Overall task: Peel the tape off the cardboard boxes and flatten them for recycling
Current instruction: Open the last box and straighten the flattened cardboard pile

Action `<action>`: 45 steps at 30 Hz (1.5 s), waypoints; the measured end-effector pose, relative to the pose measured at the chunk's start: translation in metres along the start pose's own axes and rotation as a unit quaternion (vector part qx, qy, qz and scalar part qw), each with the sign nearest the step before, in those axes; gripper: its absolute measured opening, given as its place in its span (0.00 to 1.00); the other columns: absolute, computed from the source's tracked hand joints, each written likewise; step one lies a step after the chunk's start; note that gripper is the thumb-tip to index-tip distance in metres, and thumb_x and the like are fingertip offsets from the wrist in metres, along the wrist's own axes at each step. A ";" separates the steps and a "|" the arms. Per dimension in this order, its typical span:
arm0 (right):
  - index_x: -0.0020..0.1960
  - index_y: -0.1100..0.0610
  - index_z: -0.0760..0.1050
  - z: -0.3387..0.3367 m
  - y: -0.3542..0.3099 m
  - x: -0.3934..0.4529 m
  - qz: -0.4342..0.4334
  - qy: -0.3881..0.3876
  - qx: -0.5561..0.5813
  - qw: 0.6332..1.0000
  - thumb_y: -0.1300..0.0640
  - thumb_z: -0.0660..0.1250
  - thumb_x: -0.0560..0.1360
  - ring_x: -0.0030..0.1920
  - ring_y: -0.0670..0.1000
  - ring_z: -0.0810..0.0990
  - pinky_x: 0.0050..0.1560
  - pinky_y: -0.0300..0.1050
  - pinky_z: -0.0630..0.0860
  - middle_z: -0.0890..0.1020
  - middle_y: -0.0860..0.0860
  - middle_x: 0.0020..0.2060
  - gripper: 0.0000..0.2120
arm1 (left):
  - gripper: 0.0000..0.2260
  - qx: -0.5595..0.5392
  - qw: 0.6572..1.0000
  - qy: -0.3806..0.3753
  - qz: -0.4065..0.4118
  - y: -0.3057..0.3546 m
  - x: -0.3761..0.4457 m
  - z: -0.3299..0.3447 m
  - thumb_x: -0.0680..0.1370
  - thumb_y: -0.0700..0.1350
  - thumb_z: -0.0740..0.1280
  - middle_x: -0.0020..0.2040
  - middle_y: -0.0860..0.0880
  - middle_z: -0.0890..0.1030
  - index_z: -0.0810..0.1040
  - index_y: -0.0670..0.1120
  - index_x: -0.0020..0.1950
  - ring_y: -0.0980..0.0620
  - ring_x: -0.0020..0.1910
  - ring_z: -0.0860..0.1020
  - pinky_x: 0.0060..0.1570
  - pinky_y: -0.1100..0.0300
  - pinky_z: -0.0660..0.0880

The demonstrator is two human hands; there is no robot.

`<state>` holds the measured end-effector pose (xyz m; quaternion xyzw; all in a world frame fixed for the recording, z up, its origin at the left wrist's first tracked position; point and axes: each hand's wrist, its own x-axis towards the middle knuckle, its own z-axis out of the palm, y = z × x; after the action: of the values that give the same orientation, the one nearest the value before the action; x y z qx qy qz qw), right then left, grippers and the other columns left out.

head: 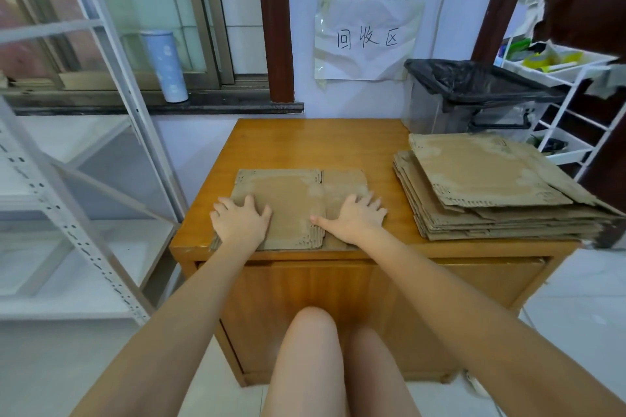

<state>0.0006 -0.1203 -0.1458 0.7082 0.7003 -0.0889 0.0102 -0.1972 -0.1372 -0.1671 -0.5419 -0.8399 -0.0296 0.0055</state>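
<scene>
Here both hands, left and right, press spread-fingered and flat on the flattened cardboard box.

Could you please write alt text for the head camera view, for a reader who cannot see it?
Both hands, left hand and right hand, press a flattened cardboard box onto a wooden table. A stack of flattened cardboard lies to the right, before a black-lined bin.

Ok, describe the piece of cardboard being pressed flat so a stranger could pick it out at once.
Find the wooden table under the handwritten paper sign. On its near edge lies one flattened cardboard box, with the left hand and right hand spread flat on it. Unlike the stack of flattened boxes at the table's right, it lies alone as a single piece.
</scene>
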 end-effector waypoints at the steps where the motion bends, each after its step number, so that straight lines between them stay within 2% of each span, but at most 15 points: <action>1: 0.77 0.61 0.48 -0.002 0.000 -0.002 0.023 -0.018 0.004 1.000 0.20 0.54 0.65 0.74 0.68 0.50 0.72 0.64 0.52 0.48 0.66 0.76 0.57 | 0.27 0.010 1.000 0.003 0.000 -0.001 -0.003 -0.001 0.80 0.64 0.46 0.69 0.35 0.66 0.61 0.54 0.75 0.37 0.67 0.65 0.65 0.48 0.62; 3: 0.76 0.61 0.50 -0.004 -0.001 -0.005 0.039 -0.020 0.014 0.999 0.20 0.56 0.63 0.73 0.68 0.56 0.70 0.62 0.57 0.52 0.66 0.75 0.58 | 0.26 0.023 1.000 0.017 0.009 -0.001 -0.008 -0.004 0.80 0.64 0.46 0.65 0.38 0.69 0.61 0.56 0.75 0.39 0.63 0.67 0.61 0.50 0.63; 5: 0.74 0.61 0.57 -0.005 -0.001 -0.007 0.040 0.002 0.025 0.999 0.21 0.60 0.62 0.69 0.65 0.62 0.67 0.58 0.63 0.60 0.65 0.72 0.55 | 0.25 0.019 0.999 0.031 0.021 -0.001 -0.013 -0.007 0.80 0.63 0.47 0.63 0.39 0.70 0.64 0.55 0.74 0.40 0.62 0.67 0.60 0.50 0.63; 7: 0.71 0.59 0.61 -0.007 0.001 -0.010 0.039 0.014 0.029 0.999 0.22 0.62 0.62 0.66 0.63 0.64 0.64 0.55 0.65 0.62 0.61 0.70 0.53 | 0.25 0.002 0.999 0.036 0.018 -0.002 -0.018 -0.008 0.80 0.64 0.50 0.62 0.39 0.70 0.66 0.54 0.73 0.40 0.61 0.67 0.60 0.50 0.63; 11: 0.68 0.58 0.66 -0.014 0.005 -0.021 0.037 0.039 0.009 0.999 0.23 0.64 0.60 0.65 0.61 0.63 0.62 0.54 0.64 0.61 0.59 0.69 0.50 | 0.29 -0.055 0.998 0.034 0.000 -0.005 -0.026 -0.015 0.76 0.68 0.56 0.62 0.38 0.67 0.65 0.54 0.72 0.38 0.61 0.66 0.60 0.48 0.64; 14: 0.65 0.58 0.69 -0.031 0.004 -0.028 0.022 0.084 -0.014 0.996 0.26 0.67 0.62 0.63 0.60 0.64 0.60 0.53 0.64 0.65 0.59 0.65 0.45 | 0.34 -0.160 0.987 0.028 -0.009 -0.006 -0.025 -0.028 0.72 0.70 0.62 0.63 0.39 0.63 0.63 0.54 0.73 0.36 0.59 0.69 0.58 0.47 0.70; 18: 0.65 0.59 0.69 -0.061 0.006 -0.034 0.027 0.124 -0.017 0.992 0.30 0.71 0.63 0.63 0.59 0.63 0.62 0.53 0.64 0.65 0.59 0.64 0.43 | 0.37 -0.238 0.970 0.040 -0.005 -0.003 -0.019 -0.054 0.69 0.69 0.66 0.65 0.38 0.60 0.63 0.53 0.72 0.34 0.57 0.72 0.56 0.46 0.74; 23: 0.67 0.59 0.68 -0.113 0.028 -0.041 0.036 0.182 -0.011 0.983 0.30 0.71 0.62 0.65 0.59 0.62 0.63 0.54 0.63 0.65 0.59 0.65 0.44 | 0.36 -0.256 0.963 0.085 0.024 0.032 -0.018 -0.096 0.71 0.69 0.65 0.65 0.39 0.62 0.63 0.53 0.73 0.36 0.60 0.70 0.59 0.45 0.72; 28: 0.68 0.60 0.67 -0.161 0.097 -0.037 0.076 0.213 0.001 0.974 0.31 0.73 0.61 0.69 0.62 0.59 0.67 0.58 0.59 0.61 0.60 0.69 0.46 | 0.39 -0.219 0.968 0.073 0.095 0.111 -0.039 -0.130 0.69 0.73 0.62 0.69 0.39 0.59 0.61 0.56 0.74 0.35 0.64 0.67 0.58 0.48 0.69; 32: 0.69 0.60 0.65 -0.176 0.168 -0.034 0.122 0.192 -0.010 0.974 0.32 0.74 0.61 0.71 0.63 0.56 0.69 0.60 0.57 0.59 0.61 0.71 0.48 | 0.39 -0.189 0.970 0.035 0.149 0.183 -0.061 -0.135 0.68 0.74 0.62 0.72 0.40 0.56 0.61 0.57 0.74 0.35 0.65 0.66 0.58 0.49 0.69; 38: 0.72 0.60 0.63 -0.187 0.260 -0.029 0.165 0.138 -0.016 0.977 0.34 0.75 0.61 0.73 0.63 0.54 0.71 0.60 0.58 0.55 0.62 0.73 0.49 | 0.37 -0.182 0.963 -0.009 0.201 0.269 -0.087 -0.125 0.70 0.71 0.63 0.72 0.41 0.55 0.65 0.51 0.72 0.37 0.65 0.66 0.59 0.50 0.68; 41: 0.74 0.61 0.61 -0.184 0.290 -0.020 0.167 0.111 -0.020 0.979 0.34 0.74 0.63 0.74 0.64 0.50 0.72 0.59 0.55 0.53 0.62 0.75 0.51 | 0.36 -0.165 0.963 -0.016 0.212 0.296 -0.090 -0.118 0.70 0.71 0.63 0.69 0.41 0.58 0.68 0.48 0.69 0.38 0.61 0.69 0.54 0.52 0.69; 45: 0.74 0.60 0.60 -0.167 0.311 -0.002 0.162 0.084 0.011 0.983 0.31 0.73 0.61 0.74 0.65 0.51 0.72 0.58 0.55 0.54 0.64 0.74 0.53 | 0.36 -0.135 0.967 -0.022 0.213 0.311 -0.086 -0.103 0.71 0.71 0.63 0.69 0.41 0.58 0.68 0.46 0.68 0.37 0.60 0.69 0.54 0.52 0.71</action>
<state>0.3278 -0.1054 -0.0158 0.8171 0.5739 -0.0335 -0.0421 0.1189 -0.0931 -0.0538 -0.7048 -0.6929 -0.1293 -0.0802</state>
